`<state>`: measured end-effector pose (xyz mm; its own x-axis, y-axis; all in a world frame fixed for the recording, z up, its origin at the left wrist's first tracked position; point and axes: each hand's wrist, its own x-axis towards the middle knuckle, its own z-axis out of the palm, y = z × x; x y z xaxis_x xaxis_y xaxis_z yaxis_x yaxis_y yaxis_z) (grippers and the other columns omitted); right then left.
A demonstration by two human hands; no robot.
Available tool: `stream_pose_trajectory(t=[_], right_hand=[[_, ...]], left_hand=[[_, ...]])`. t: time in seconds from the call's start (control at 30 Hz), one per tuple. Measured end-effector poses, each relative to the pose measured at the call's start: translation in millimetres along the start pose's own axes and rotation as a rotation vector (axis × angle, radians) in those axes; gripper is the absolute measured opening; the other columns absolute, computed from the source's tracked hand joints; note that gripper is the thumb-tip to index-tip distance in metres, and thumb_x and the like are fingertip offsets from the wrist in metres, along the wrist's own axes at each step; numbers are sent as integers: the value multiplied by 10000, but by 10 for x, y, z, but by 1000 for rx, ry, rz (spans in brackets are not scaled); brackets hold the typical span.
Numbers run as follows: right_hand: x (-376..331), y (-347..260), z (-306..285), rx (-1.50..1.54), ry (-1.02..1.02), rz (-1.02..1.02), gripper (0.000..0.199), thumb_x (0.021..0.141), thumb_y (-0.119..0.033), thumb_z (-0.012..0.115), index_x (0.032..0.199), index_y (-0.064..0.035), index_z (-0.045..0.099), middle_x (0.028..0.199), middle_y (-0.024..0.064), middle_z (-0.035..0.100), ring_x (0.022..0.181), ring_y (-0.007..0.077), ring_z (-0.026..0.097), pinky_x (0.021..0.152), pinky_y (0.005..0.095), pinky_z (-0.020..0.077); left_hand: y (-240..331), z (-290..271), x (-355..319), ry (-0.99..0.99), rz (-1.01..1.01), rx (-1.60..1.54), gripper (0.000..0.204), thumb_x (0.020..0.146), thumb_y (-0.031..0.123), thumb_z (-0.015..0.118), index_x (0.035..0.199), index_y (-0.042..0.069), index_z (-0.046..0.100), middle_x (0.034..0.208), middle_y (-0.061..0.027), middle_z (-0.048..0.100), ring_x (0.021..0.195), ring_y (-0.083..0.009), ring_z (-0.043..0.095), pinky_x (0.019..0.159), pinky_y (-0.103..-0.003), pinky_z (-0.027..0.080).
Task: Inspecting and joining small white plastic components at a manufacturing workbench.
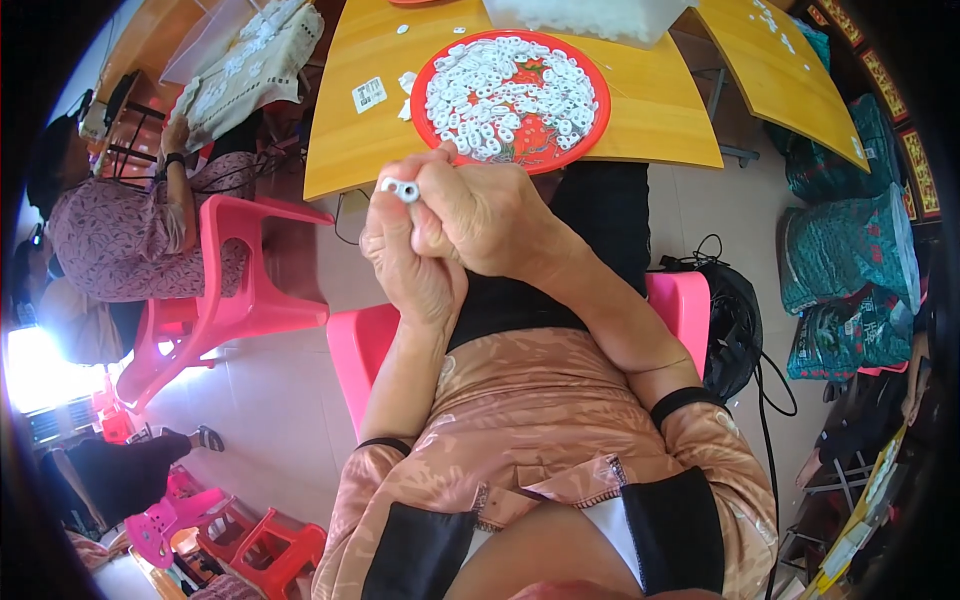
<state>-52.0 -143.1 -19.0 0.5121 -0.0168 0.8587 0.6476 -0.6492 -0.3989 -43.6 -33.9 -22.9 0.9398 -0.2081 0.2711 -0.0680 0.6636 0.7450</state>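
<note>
Both hands meet in front of the chest, pressed together. Right hand [487, 215] overlaps the left hand [408, 262], fingers curled tight. A small white ring part [401, 189] sits pinched at the fingertips, at the upper left of the grip, sticking out just past the right thumb. Both hands close on it; which fingers of the left actually touch it cannot be told, they are partly hidden behind the right. Just beyond the grip, a red plate [432, 68] heaped with white rings [510, 95] rests on a yellow table [650, 120]. Pink chair [350, 350] below the grip. Another person's arm [180, 190] well off to the left.
</note>
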Motion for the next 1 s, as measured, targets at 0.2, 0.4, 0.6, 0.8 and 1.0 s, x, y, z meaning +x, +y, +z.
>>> stream_pose_trajectory(t=[0.2,0.4,0.6,0.8,1.0], right_hand=[[39,-56,55,209,-98,242,183,947,-107,671,1072,20,631,731,137,617,603,294,639,566,368,507],[141,-232,49,479,-24,455,209,1045,-148,586,986,47,635,734,127,607,595,202,585,610,334,487],[217,-149,-102,807,-76,798,317,1074,-179,546,857,17,671,617,17,603,548,42,469,537,237,385],[277,-102,-185,880,-100,919,369,1062,-210,557,802,17,685,573,22,603,520,45,483,524,236,389],[446,96,-377,775,-275,866,329,1039,-266,614,945,16,756,589,11,610,522,39,504,498,220,376]], left_hand=[[36,-89,104,71,-67,-18,455,1114,367,480,1245,-47,617,1239,-219,684,1182,-282,650,1066,-408,497],[116,-72,96,79,-49,-14,458,1119,351,472,1283,-54,609,1252,-200,683,1168,-258,658,1035,-380,522],[60,-92,166,25,-38,101,369,1086,225,573,1326,-51,615,1255,-167,689,1148,-225,665,995,-335,539],[-3,-213,216,3,-75,69,328,1067,173,605,1317,-39,625,1262,-152,689,1145,-180,660,979,-306,543],[-17,-17,228,53,-87,93,383,1068,183,605,1379,-39,582,1298,-142,670,1171,-182,652,982,-300,538]])
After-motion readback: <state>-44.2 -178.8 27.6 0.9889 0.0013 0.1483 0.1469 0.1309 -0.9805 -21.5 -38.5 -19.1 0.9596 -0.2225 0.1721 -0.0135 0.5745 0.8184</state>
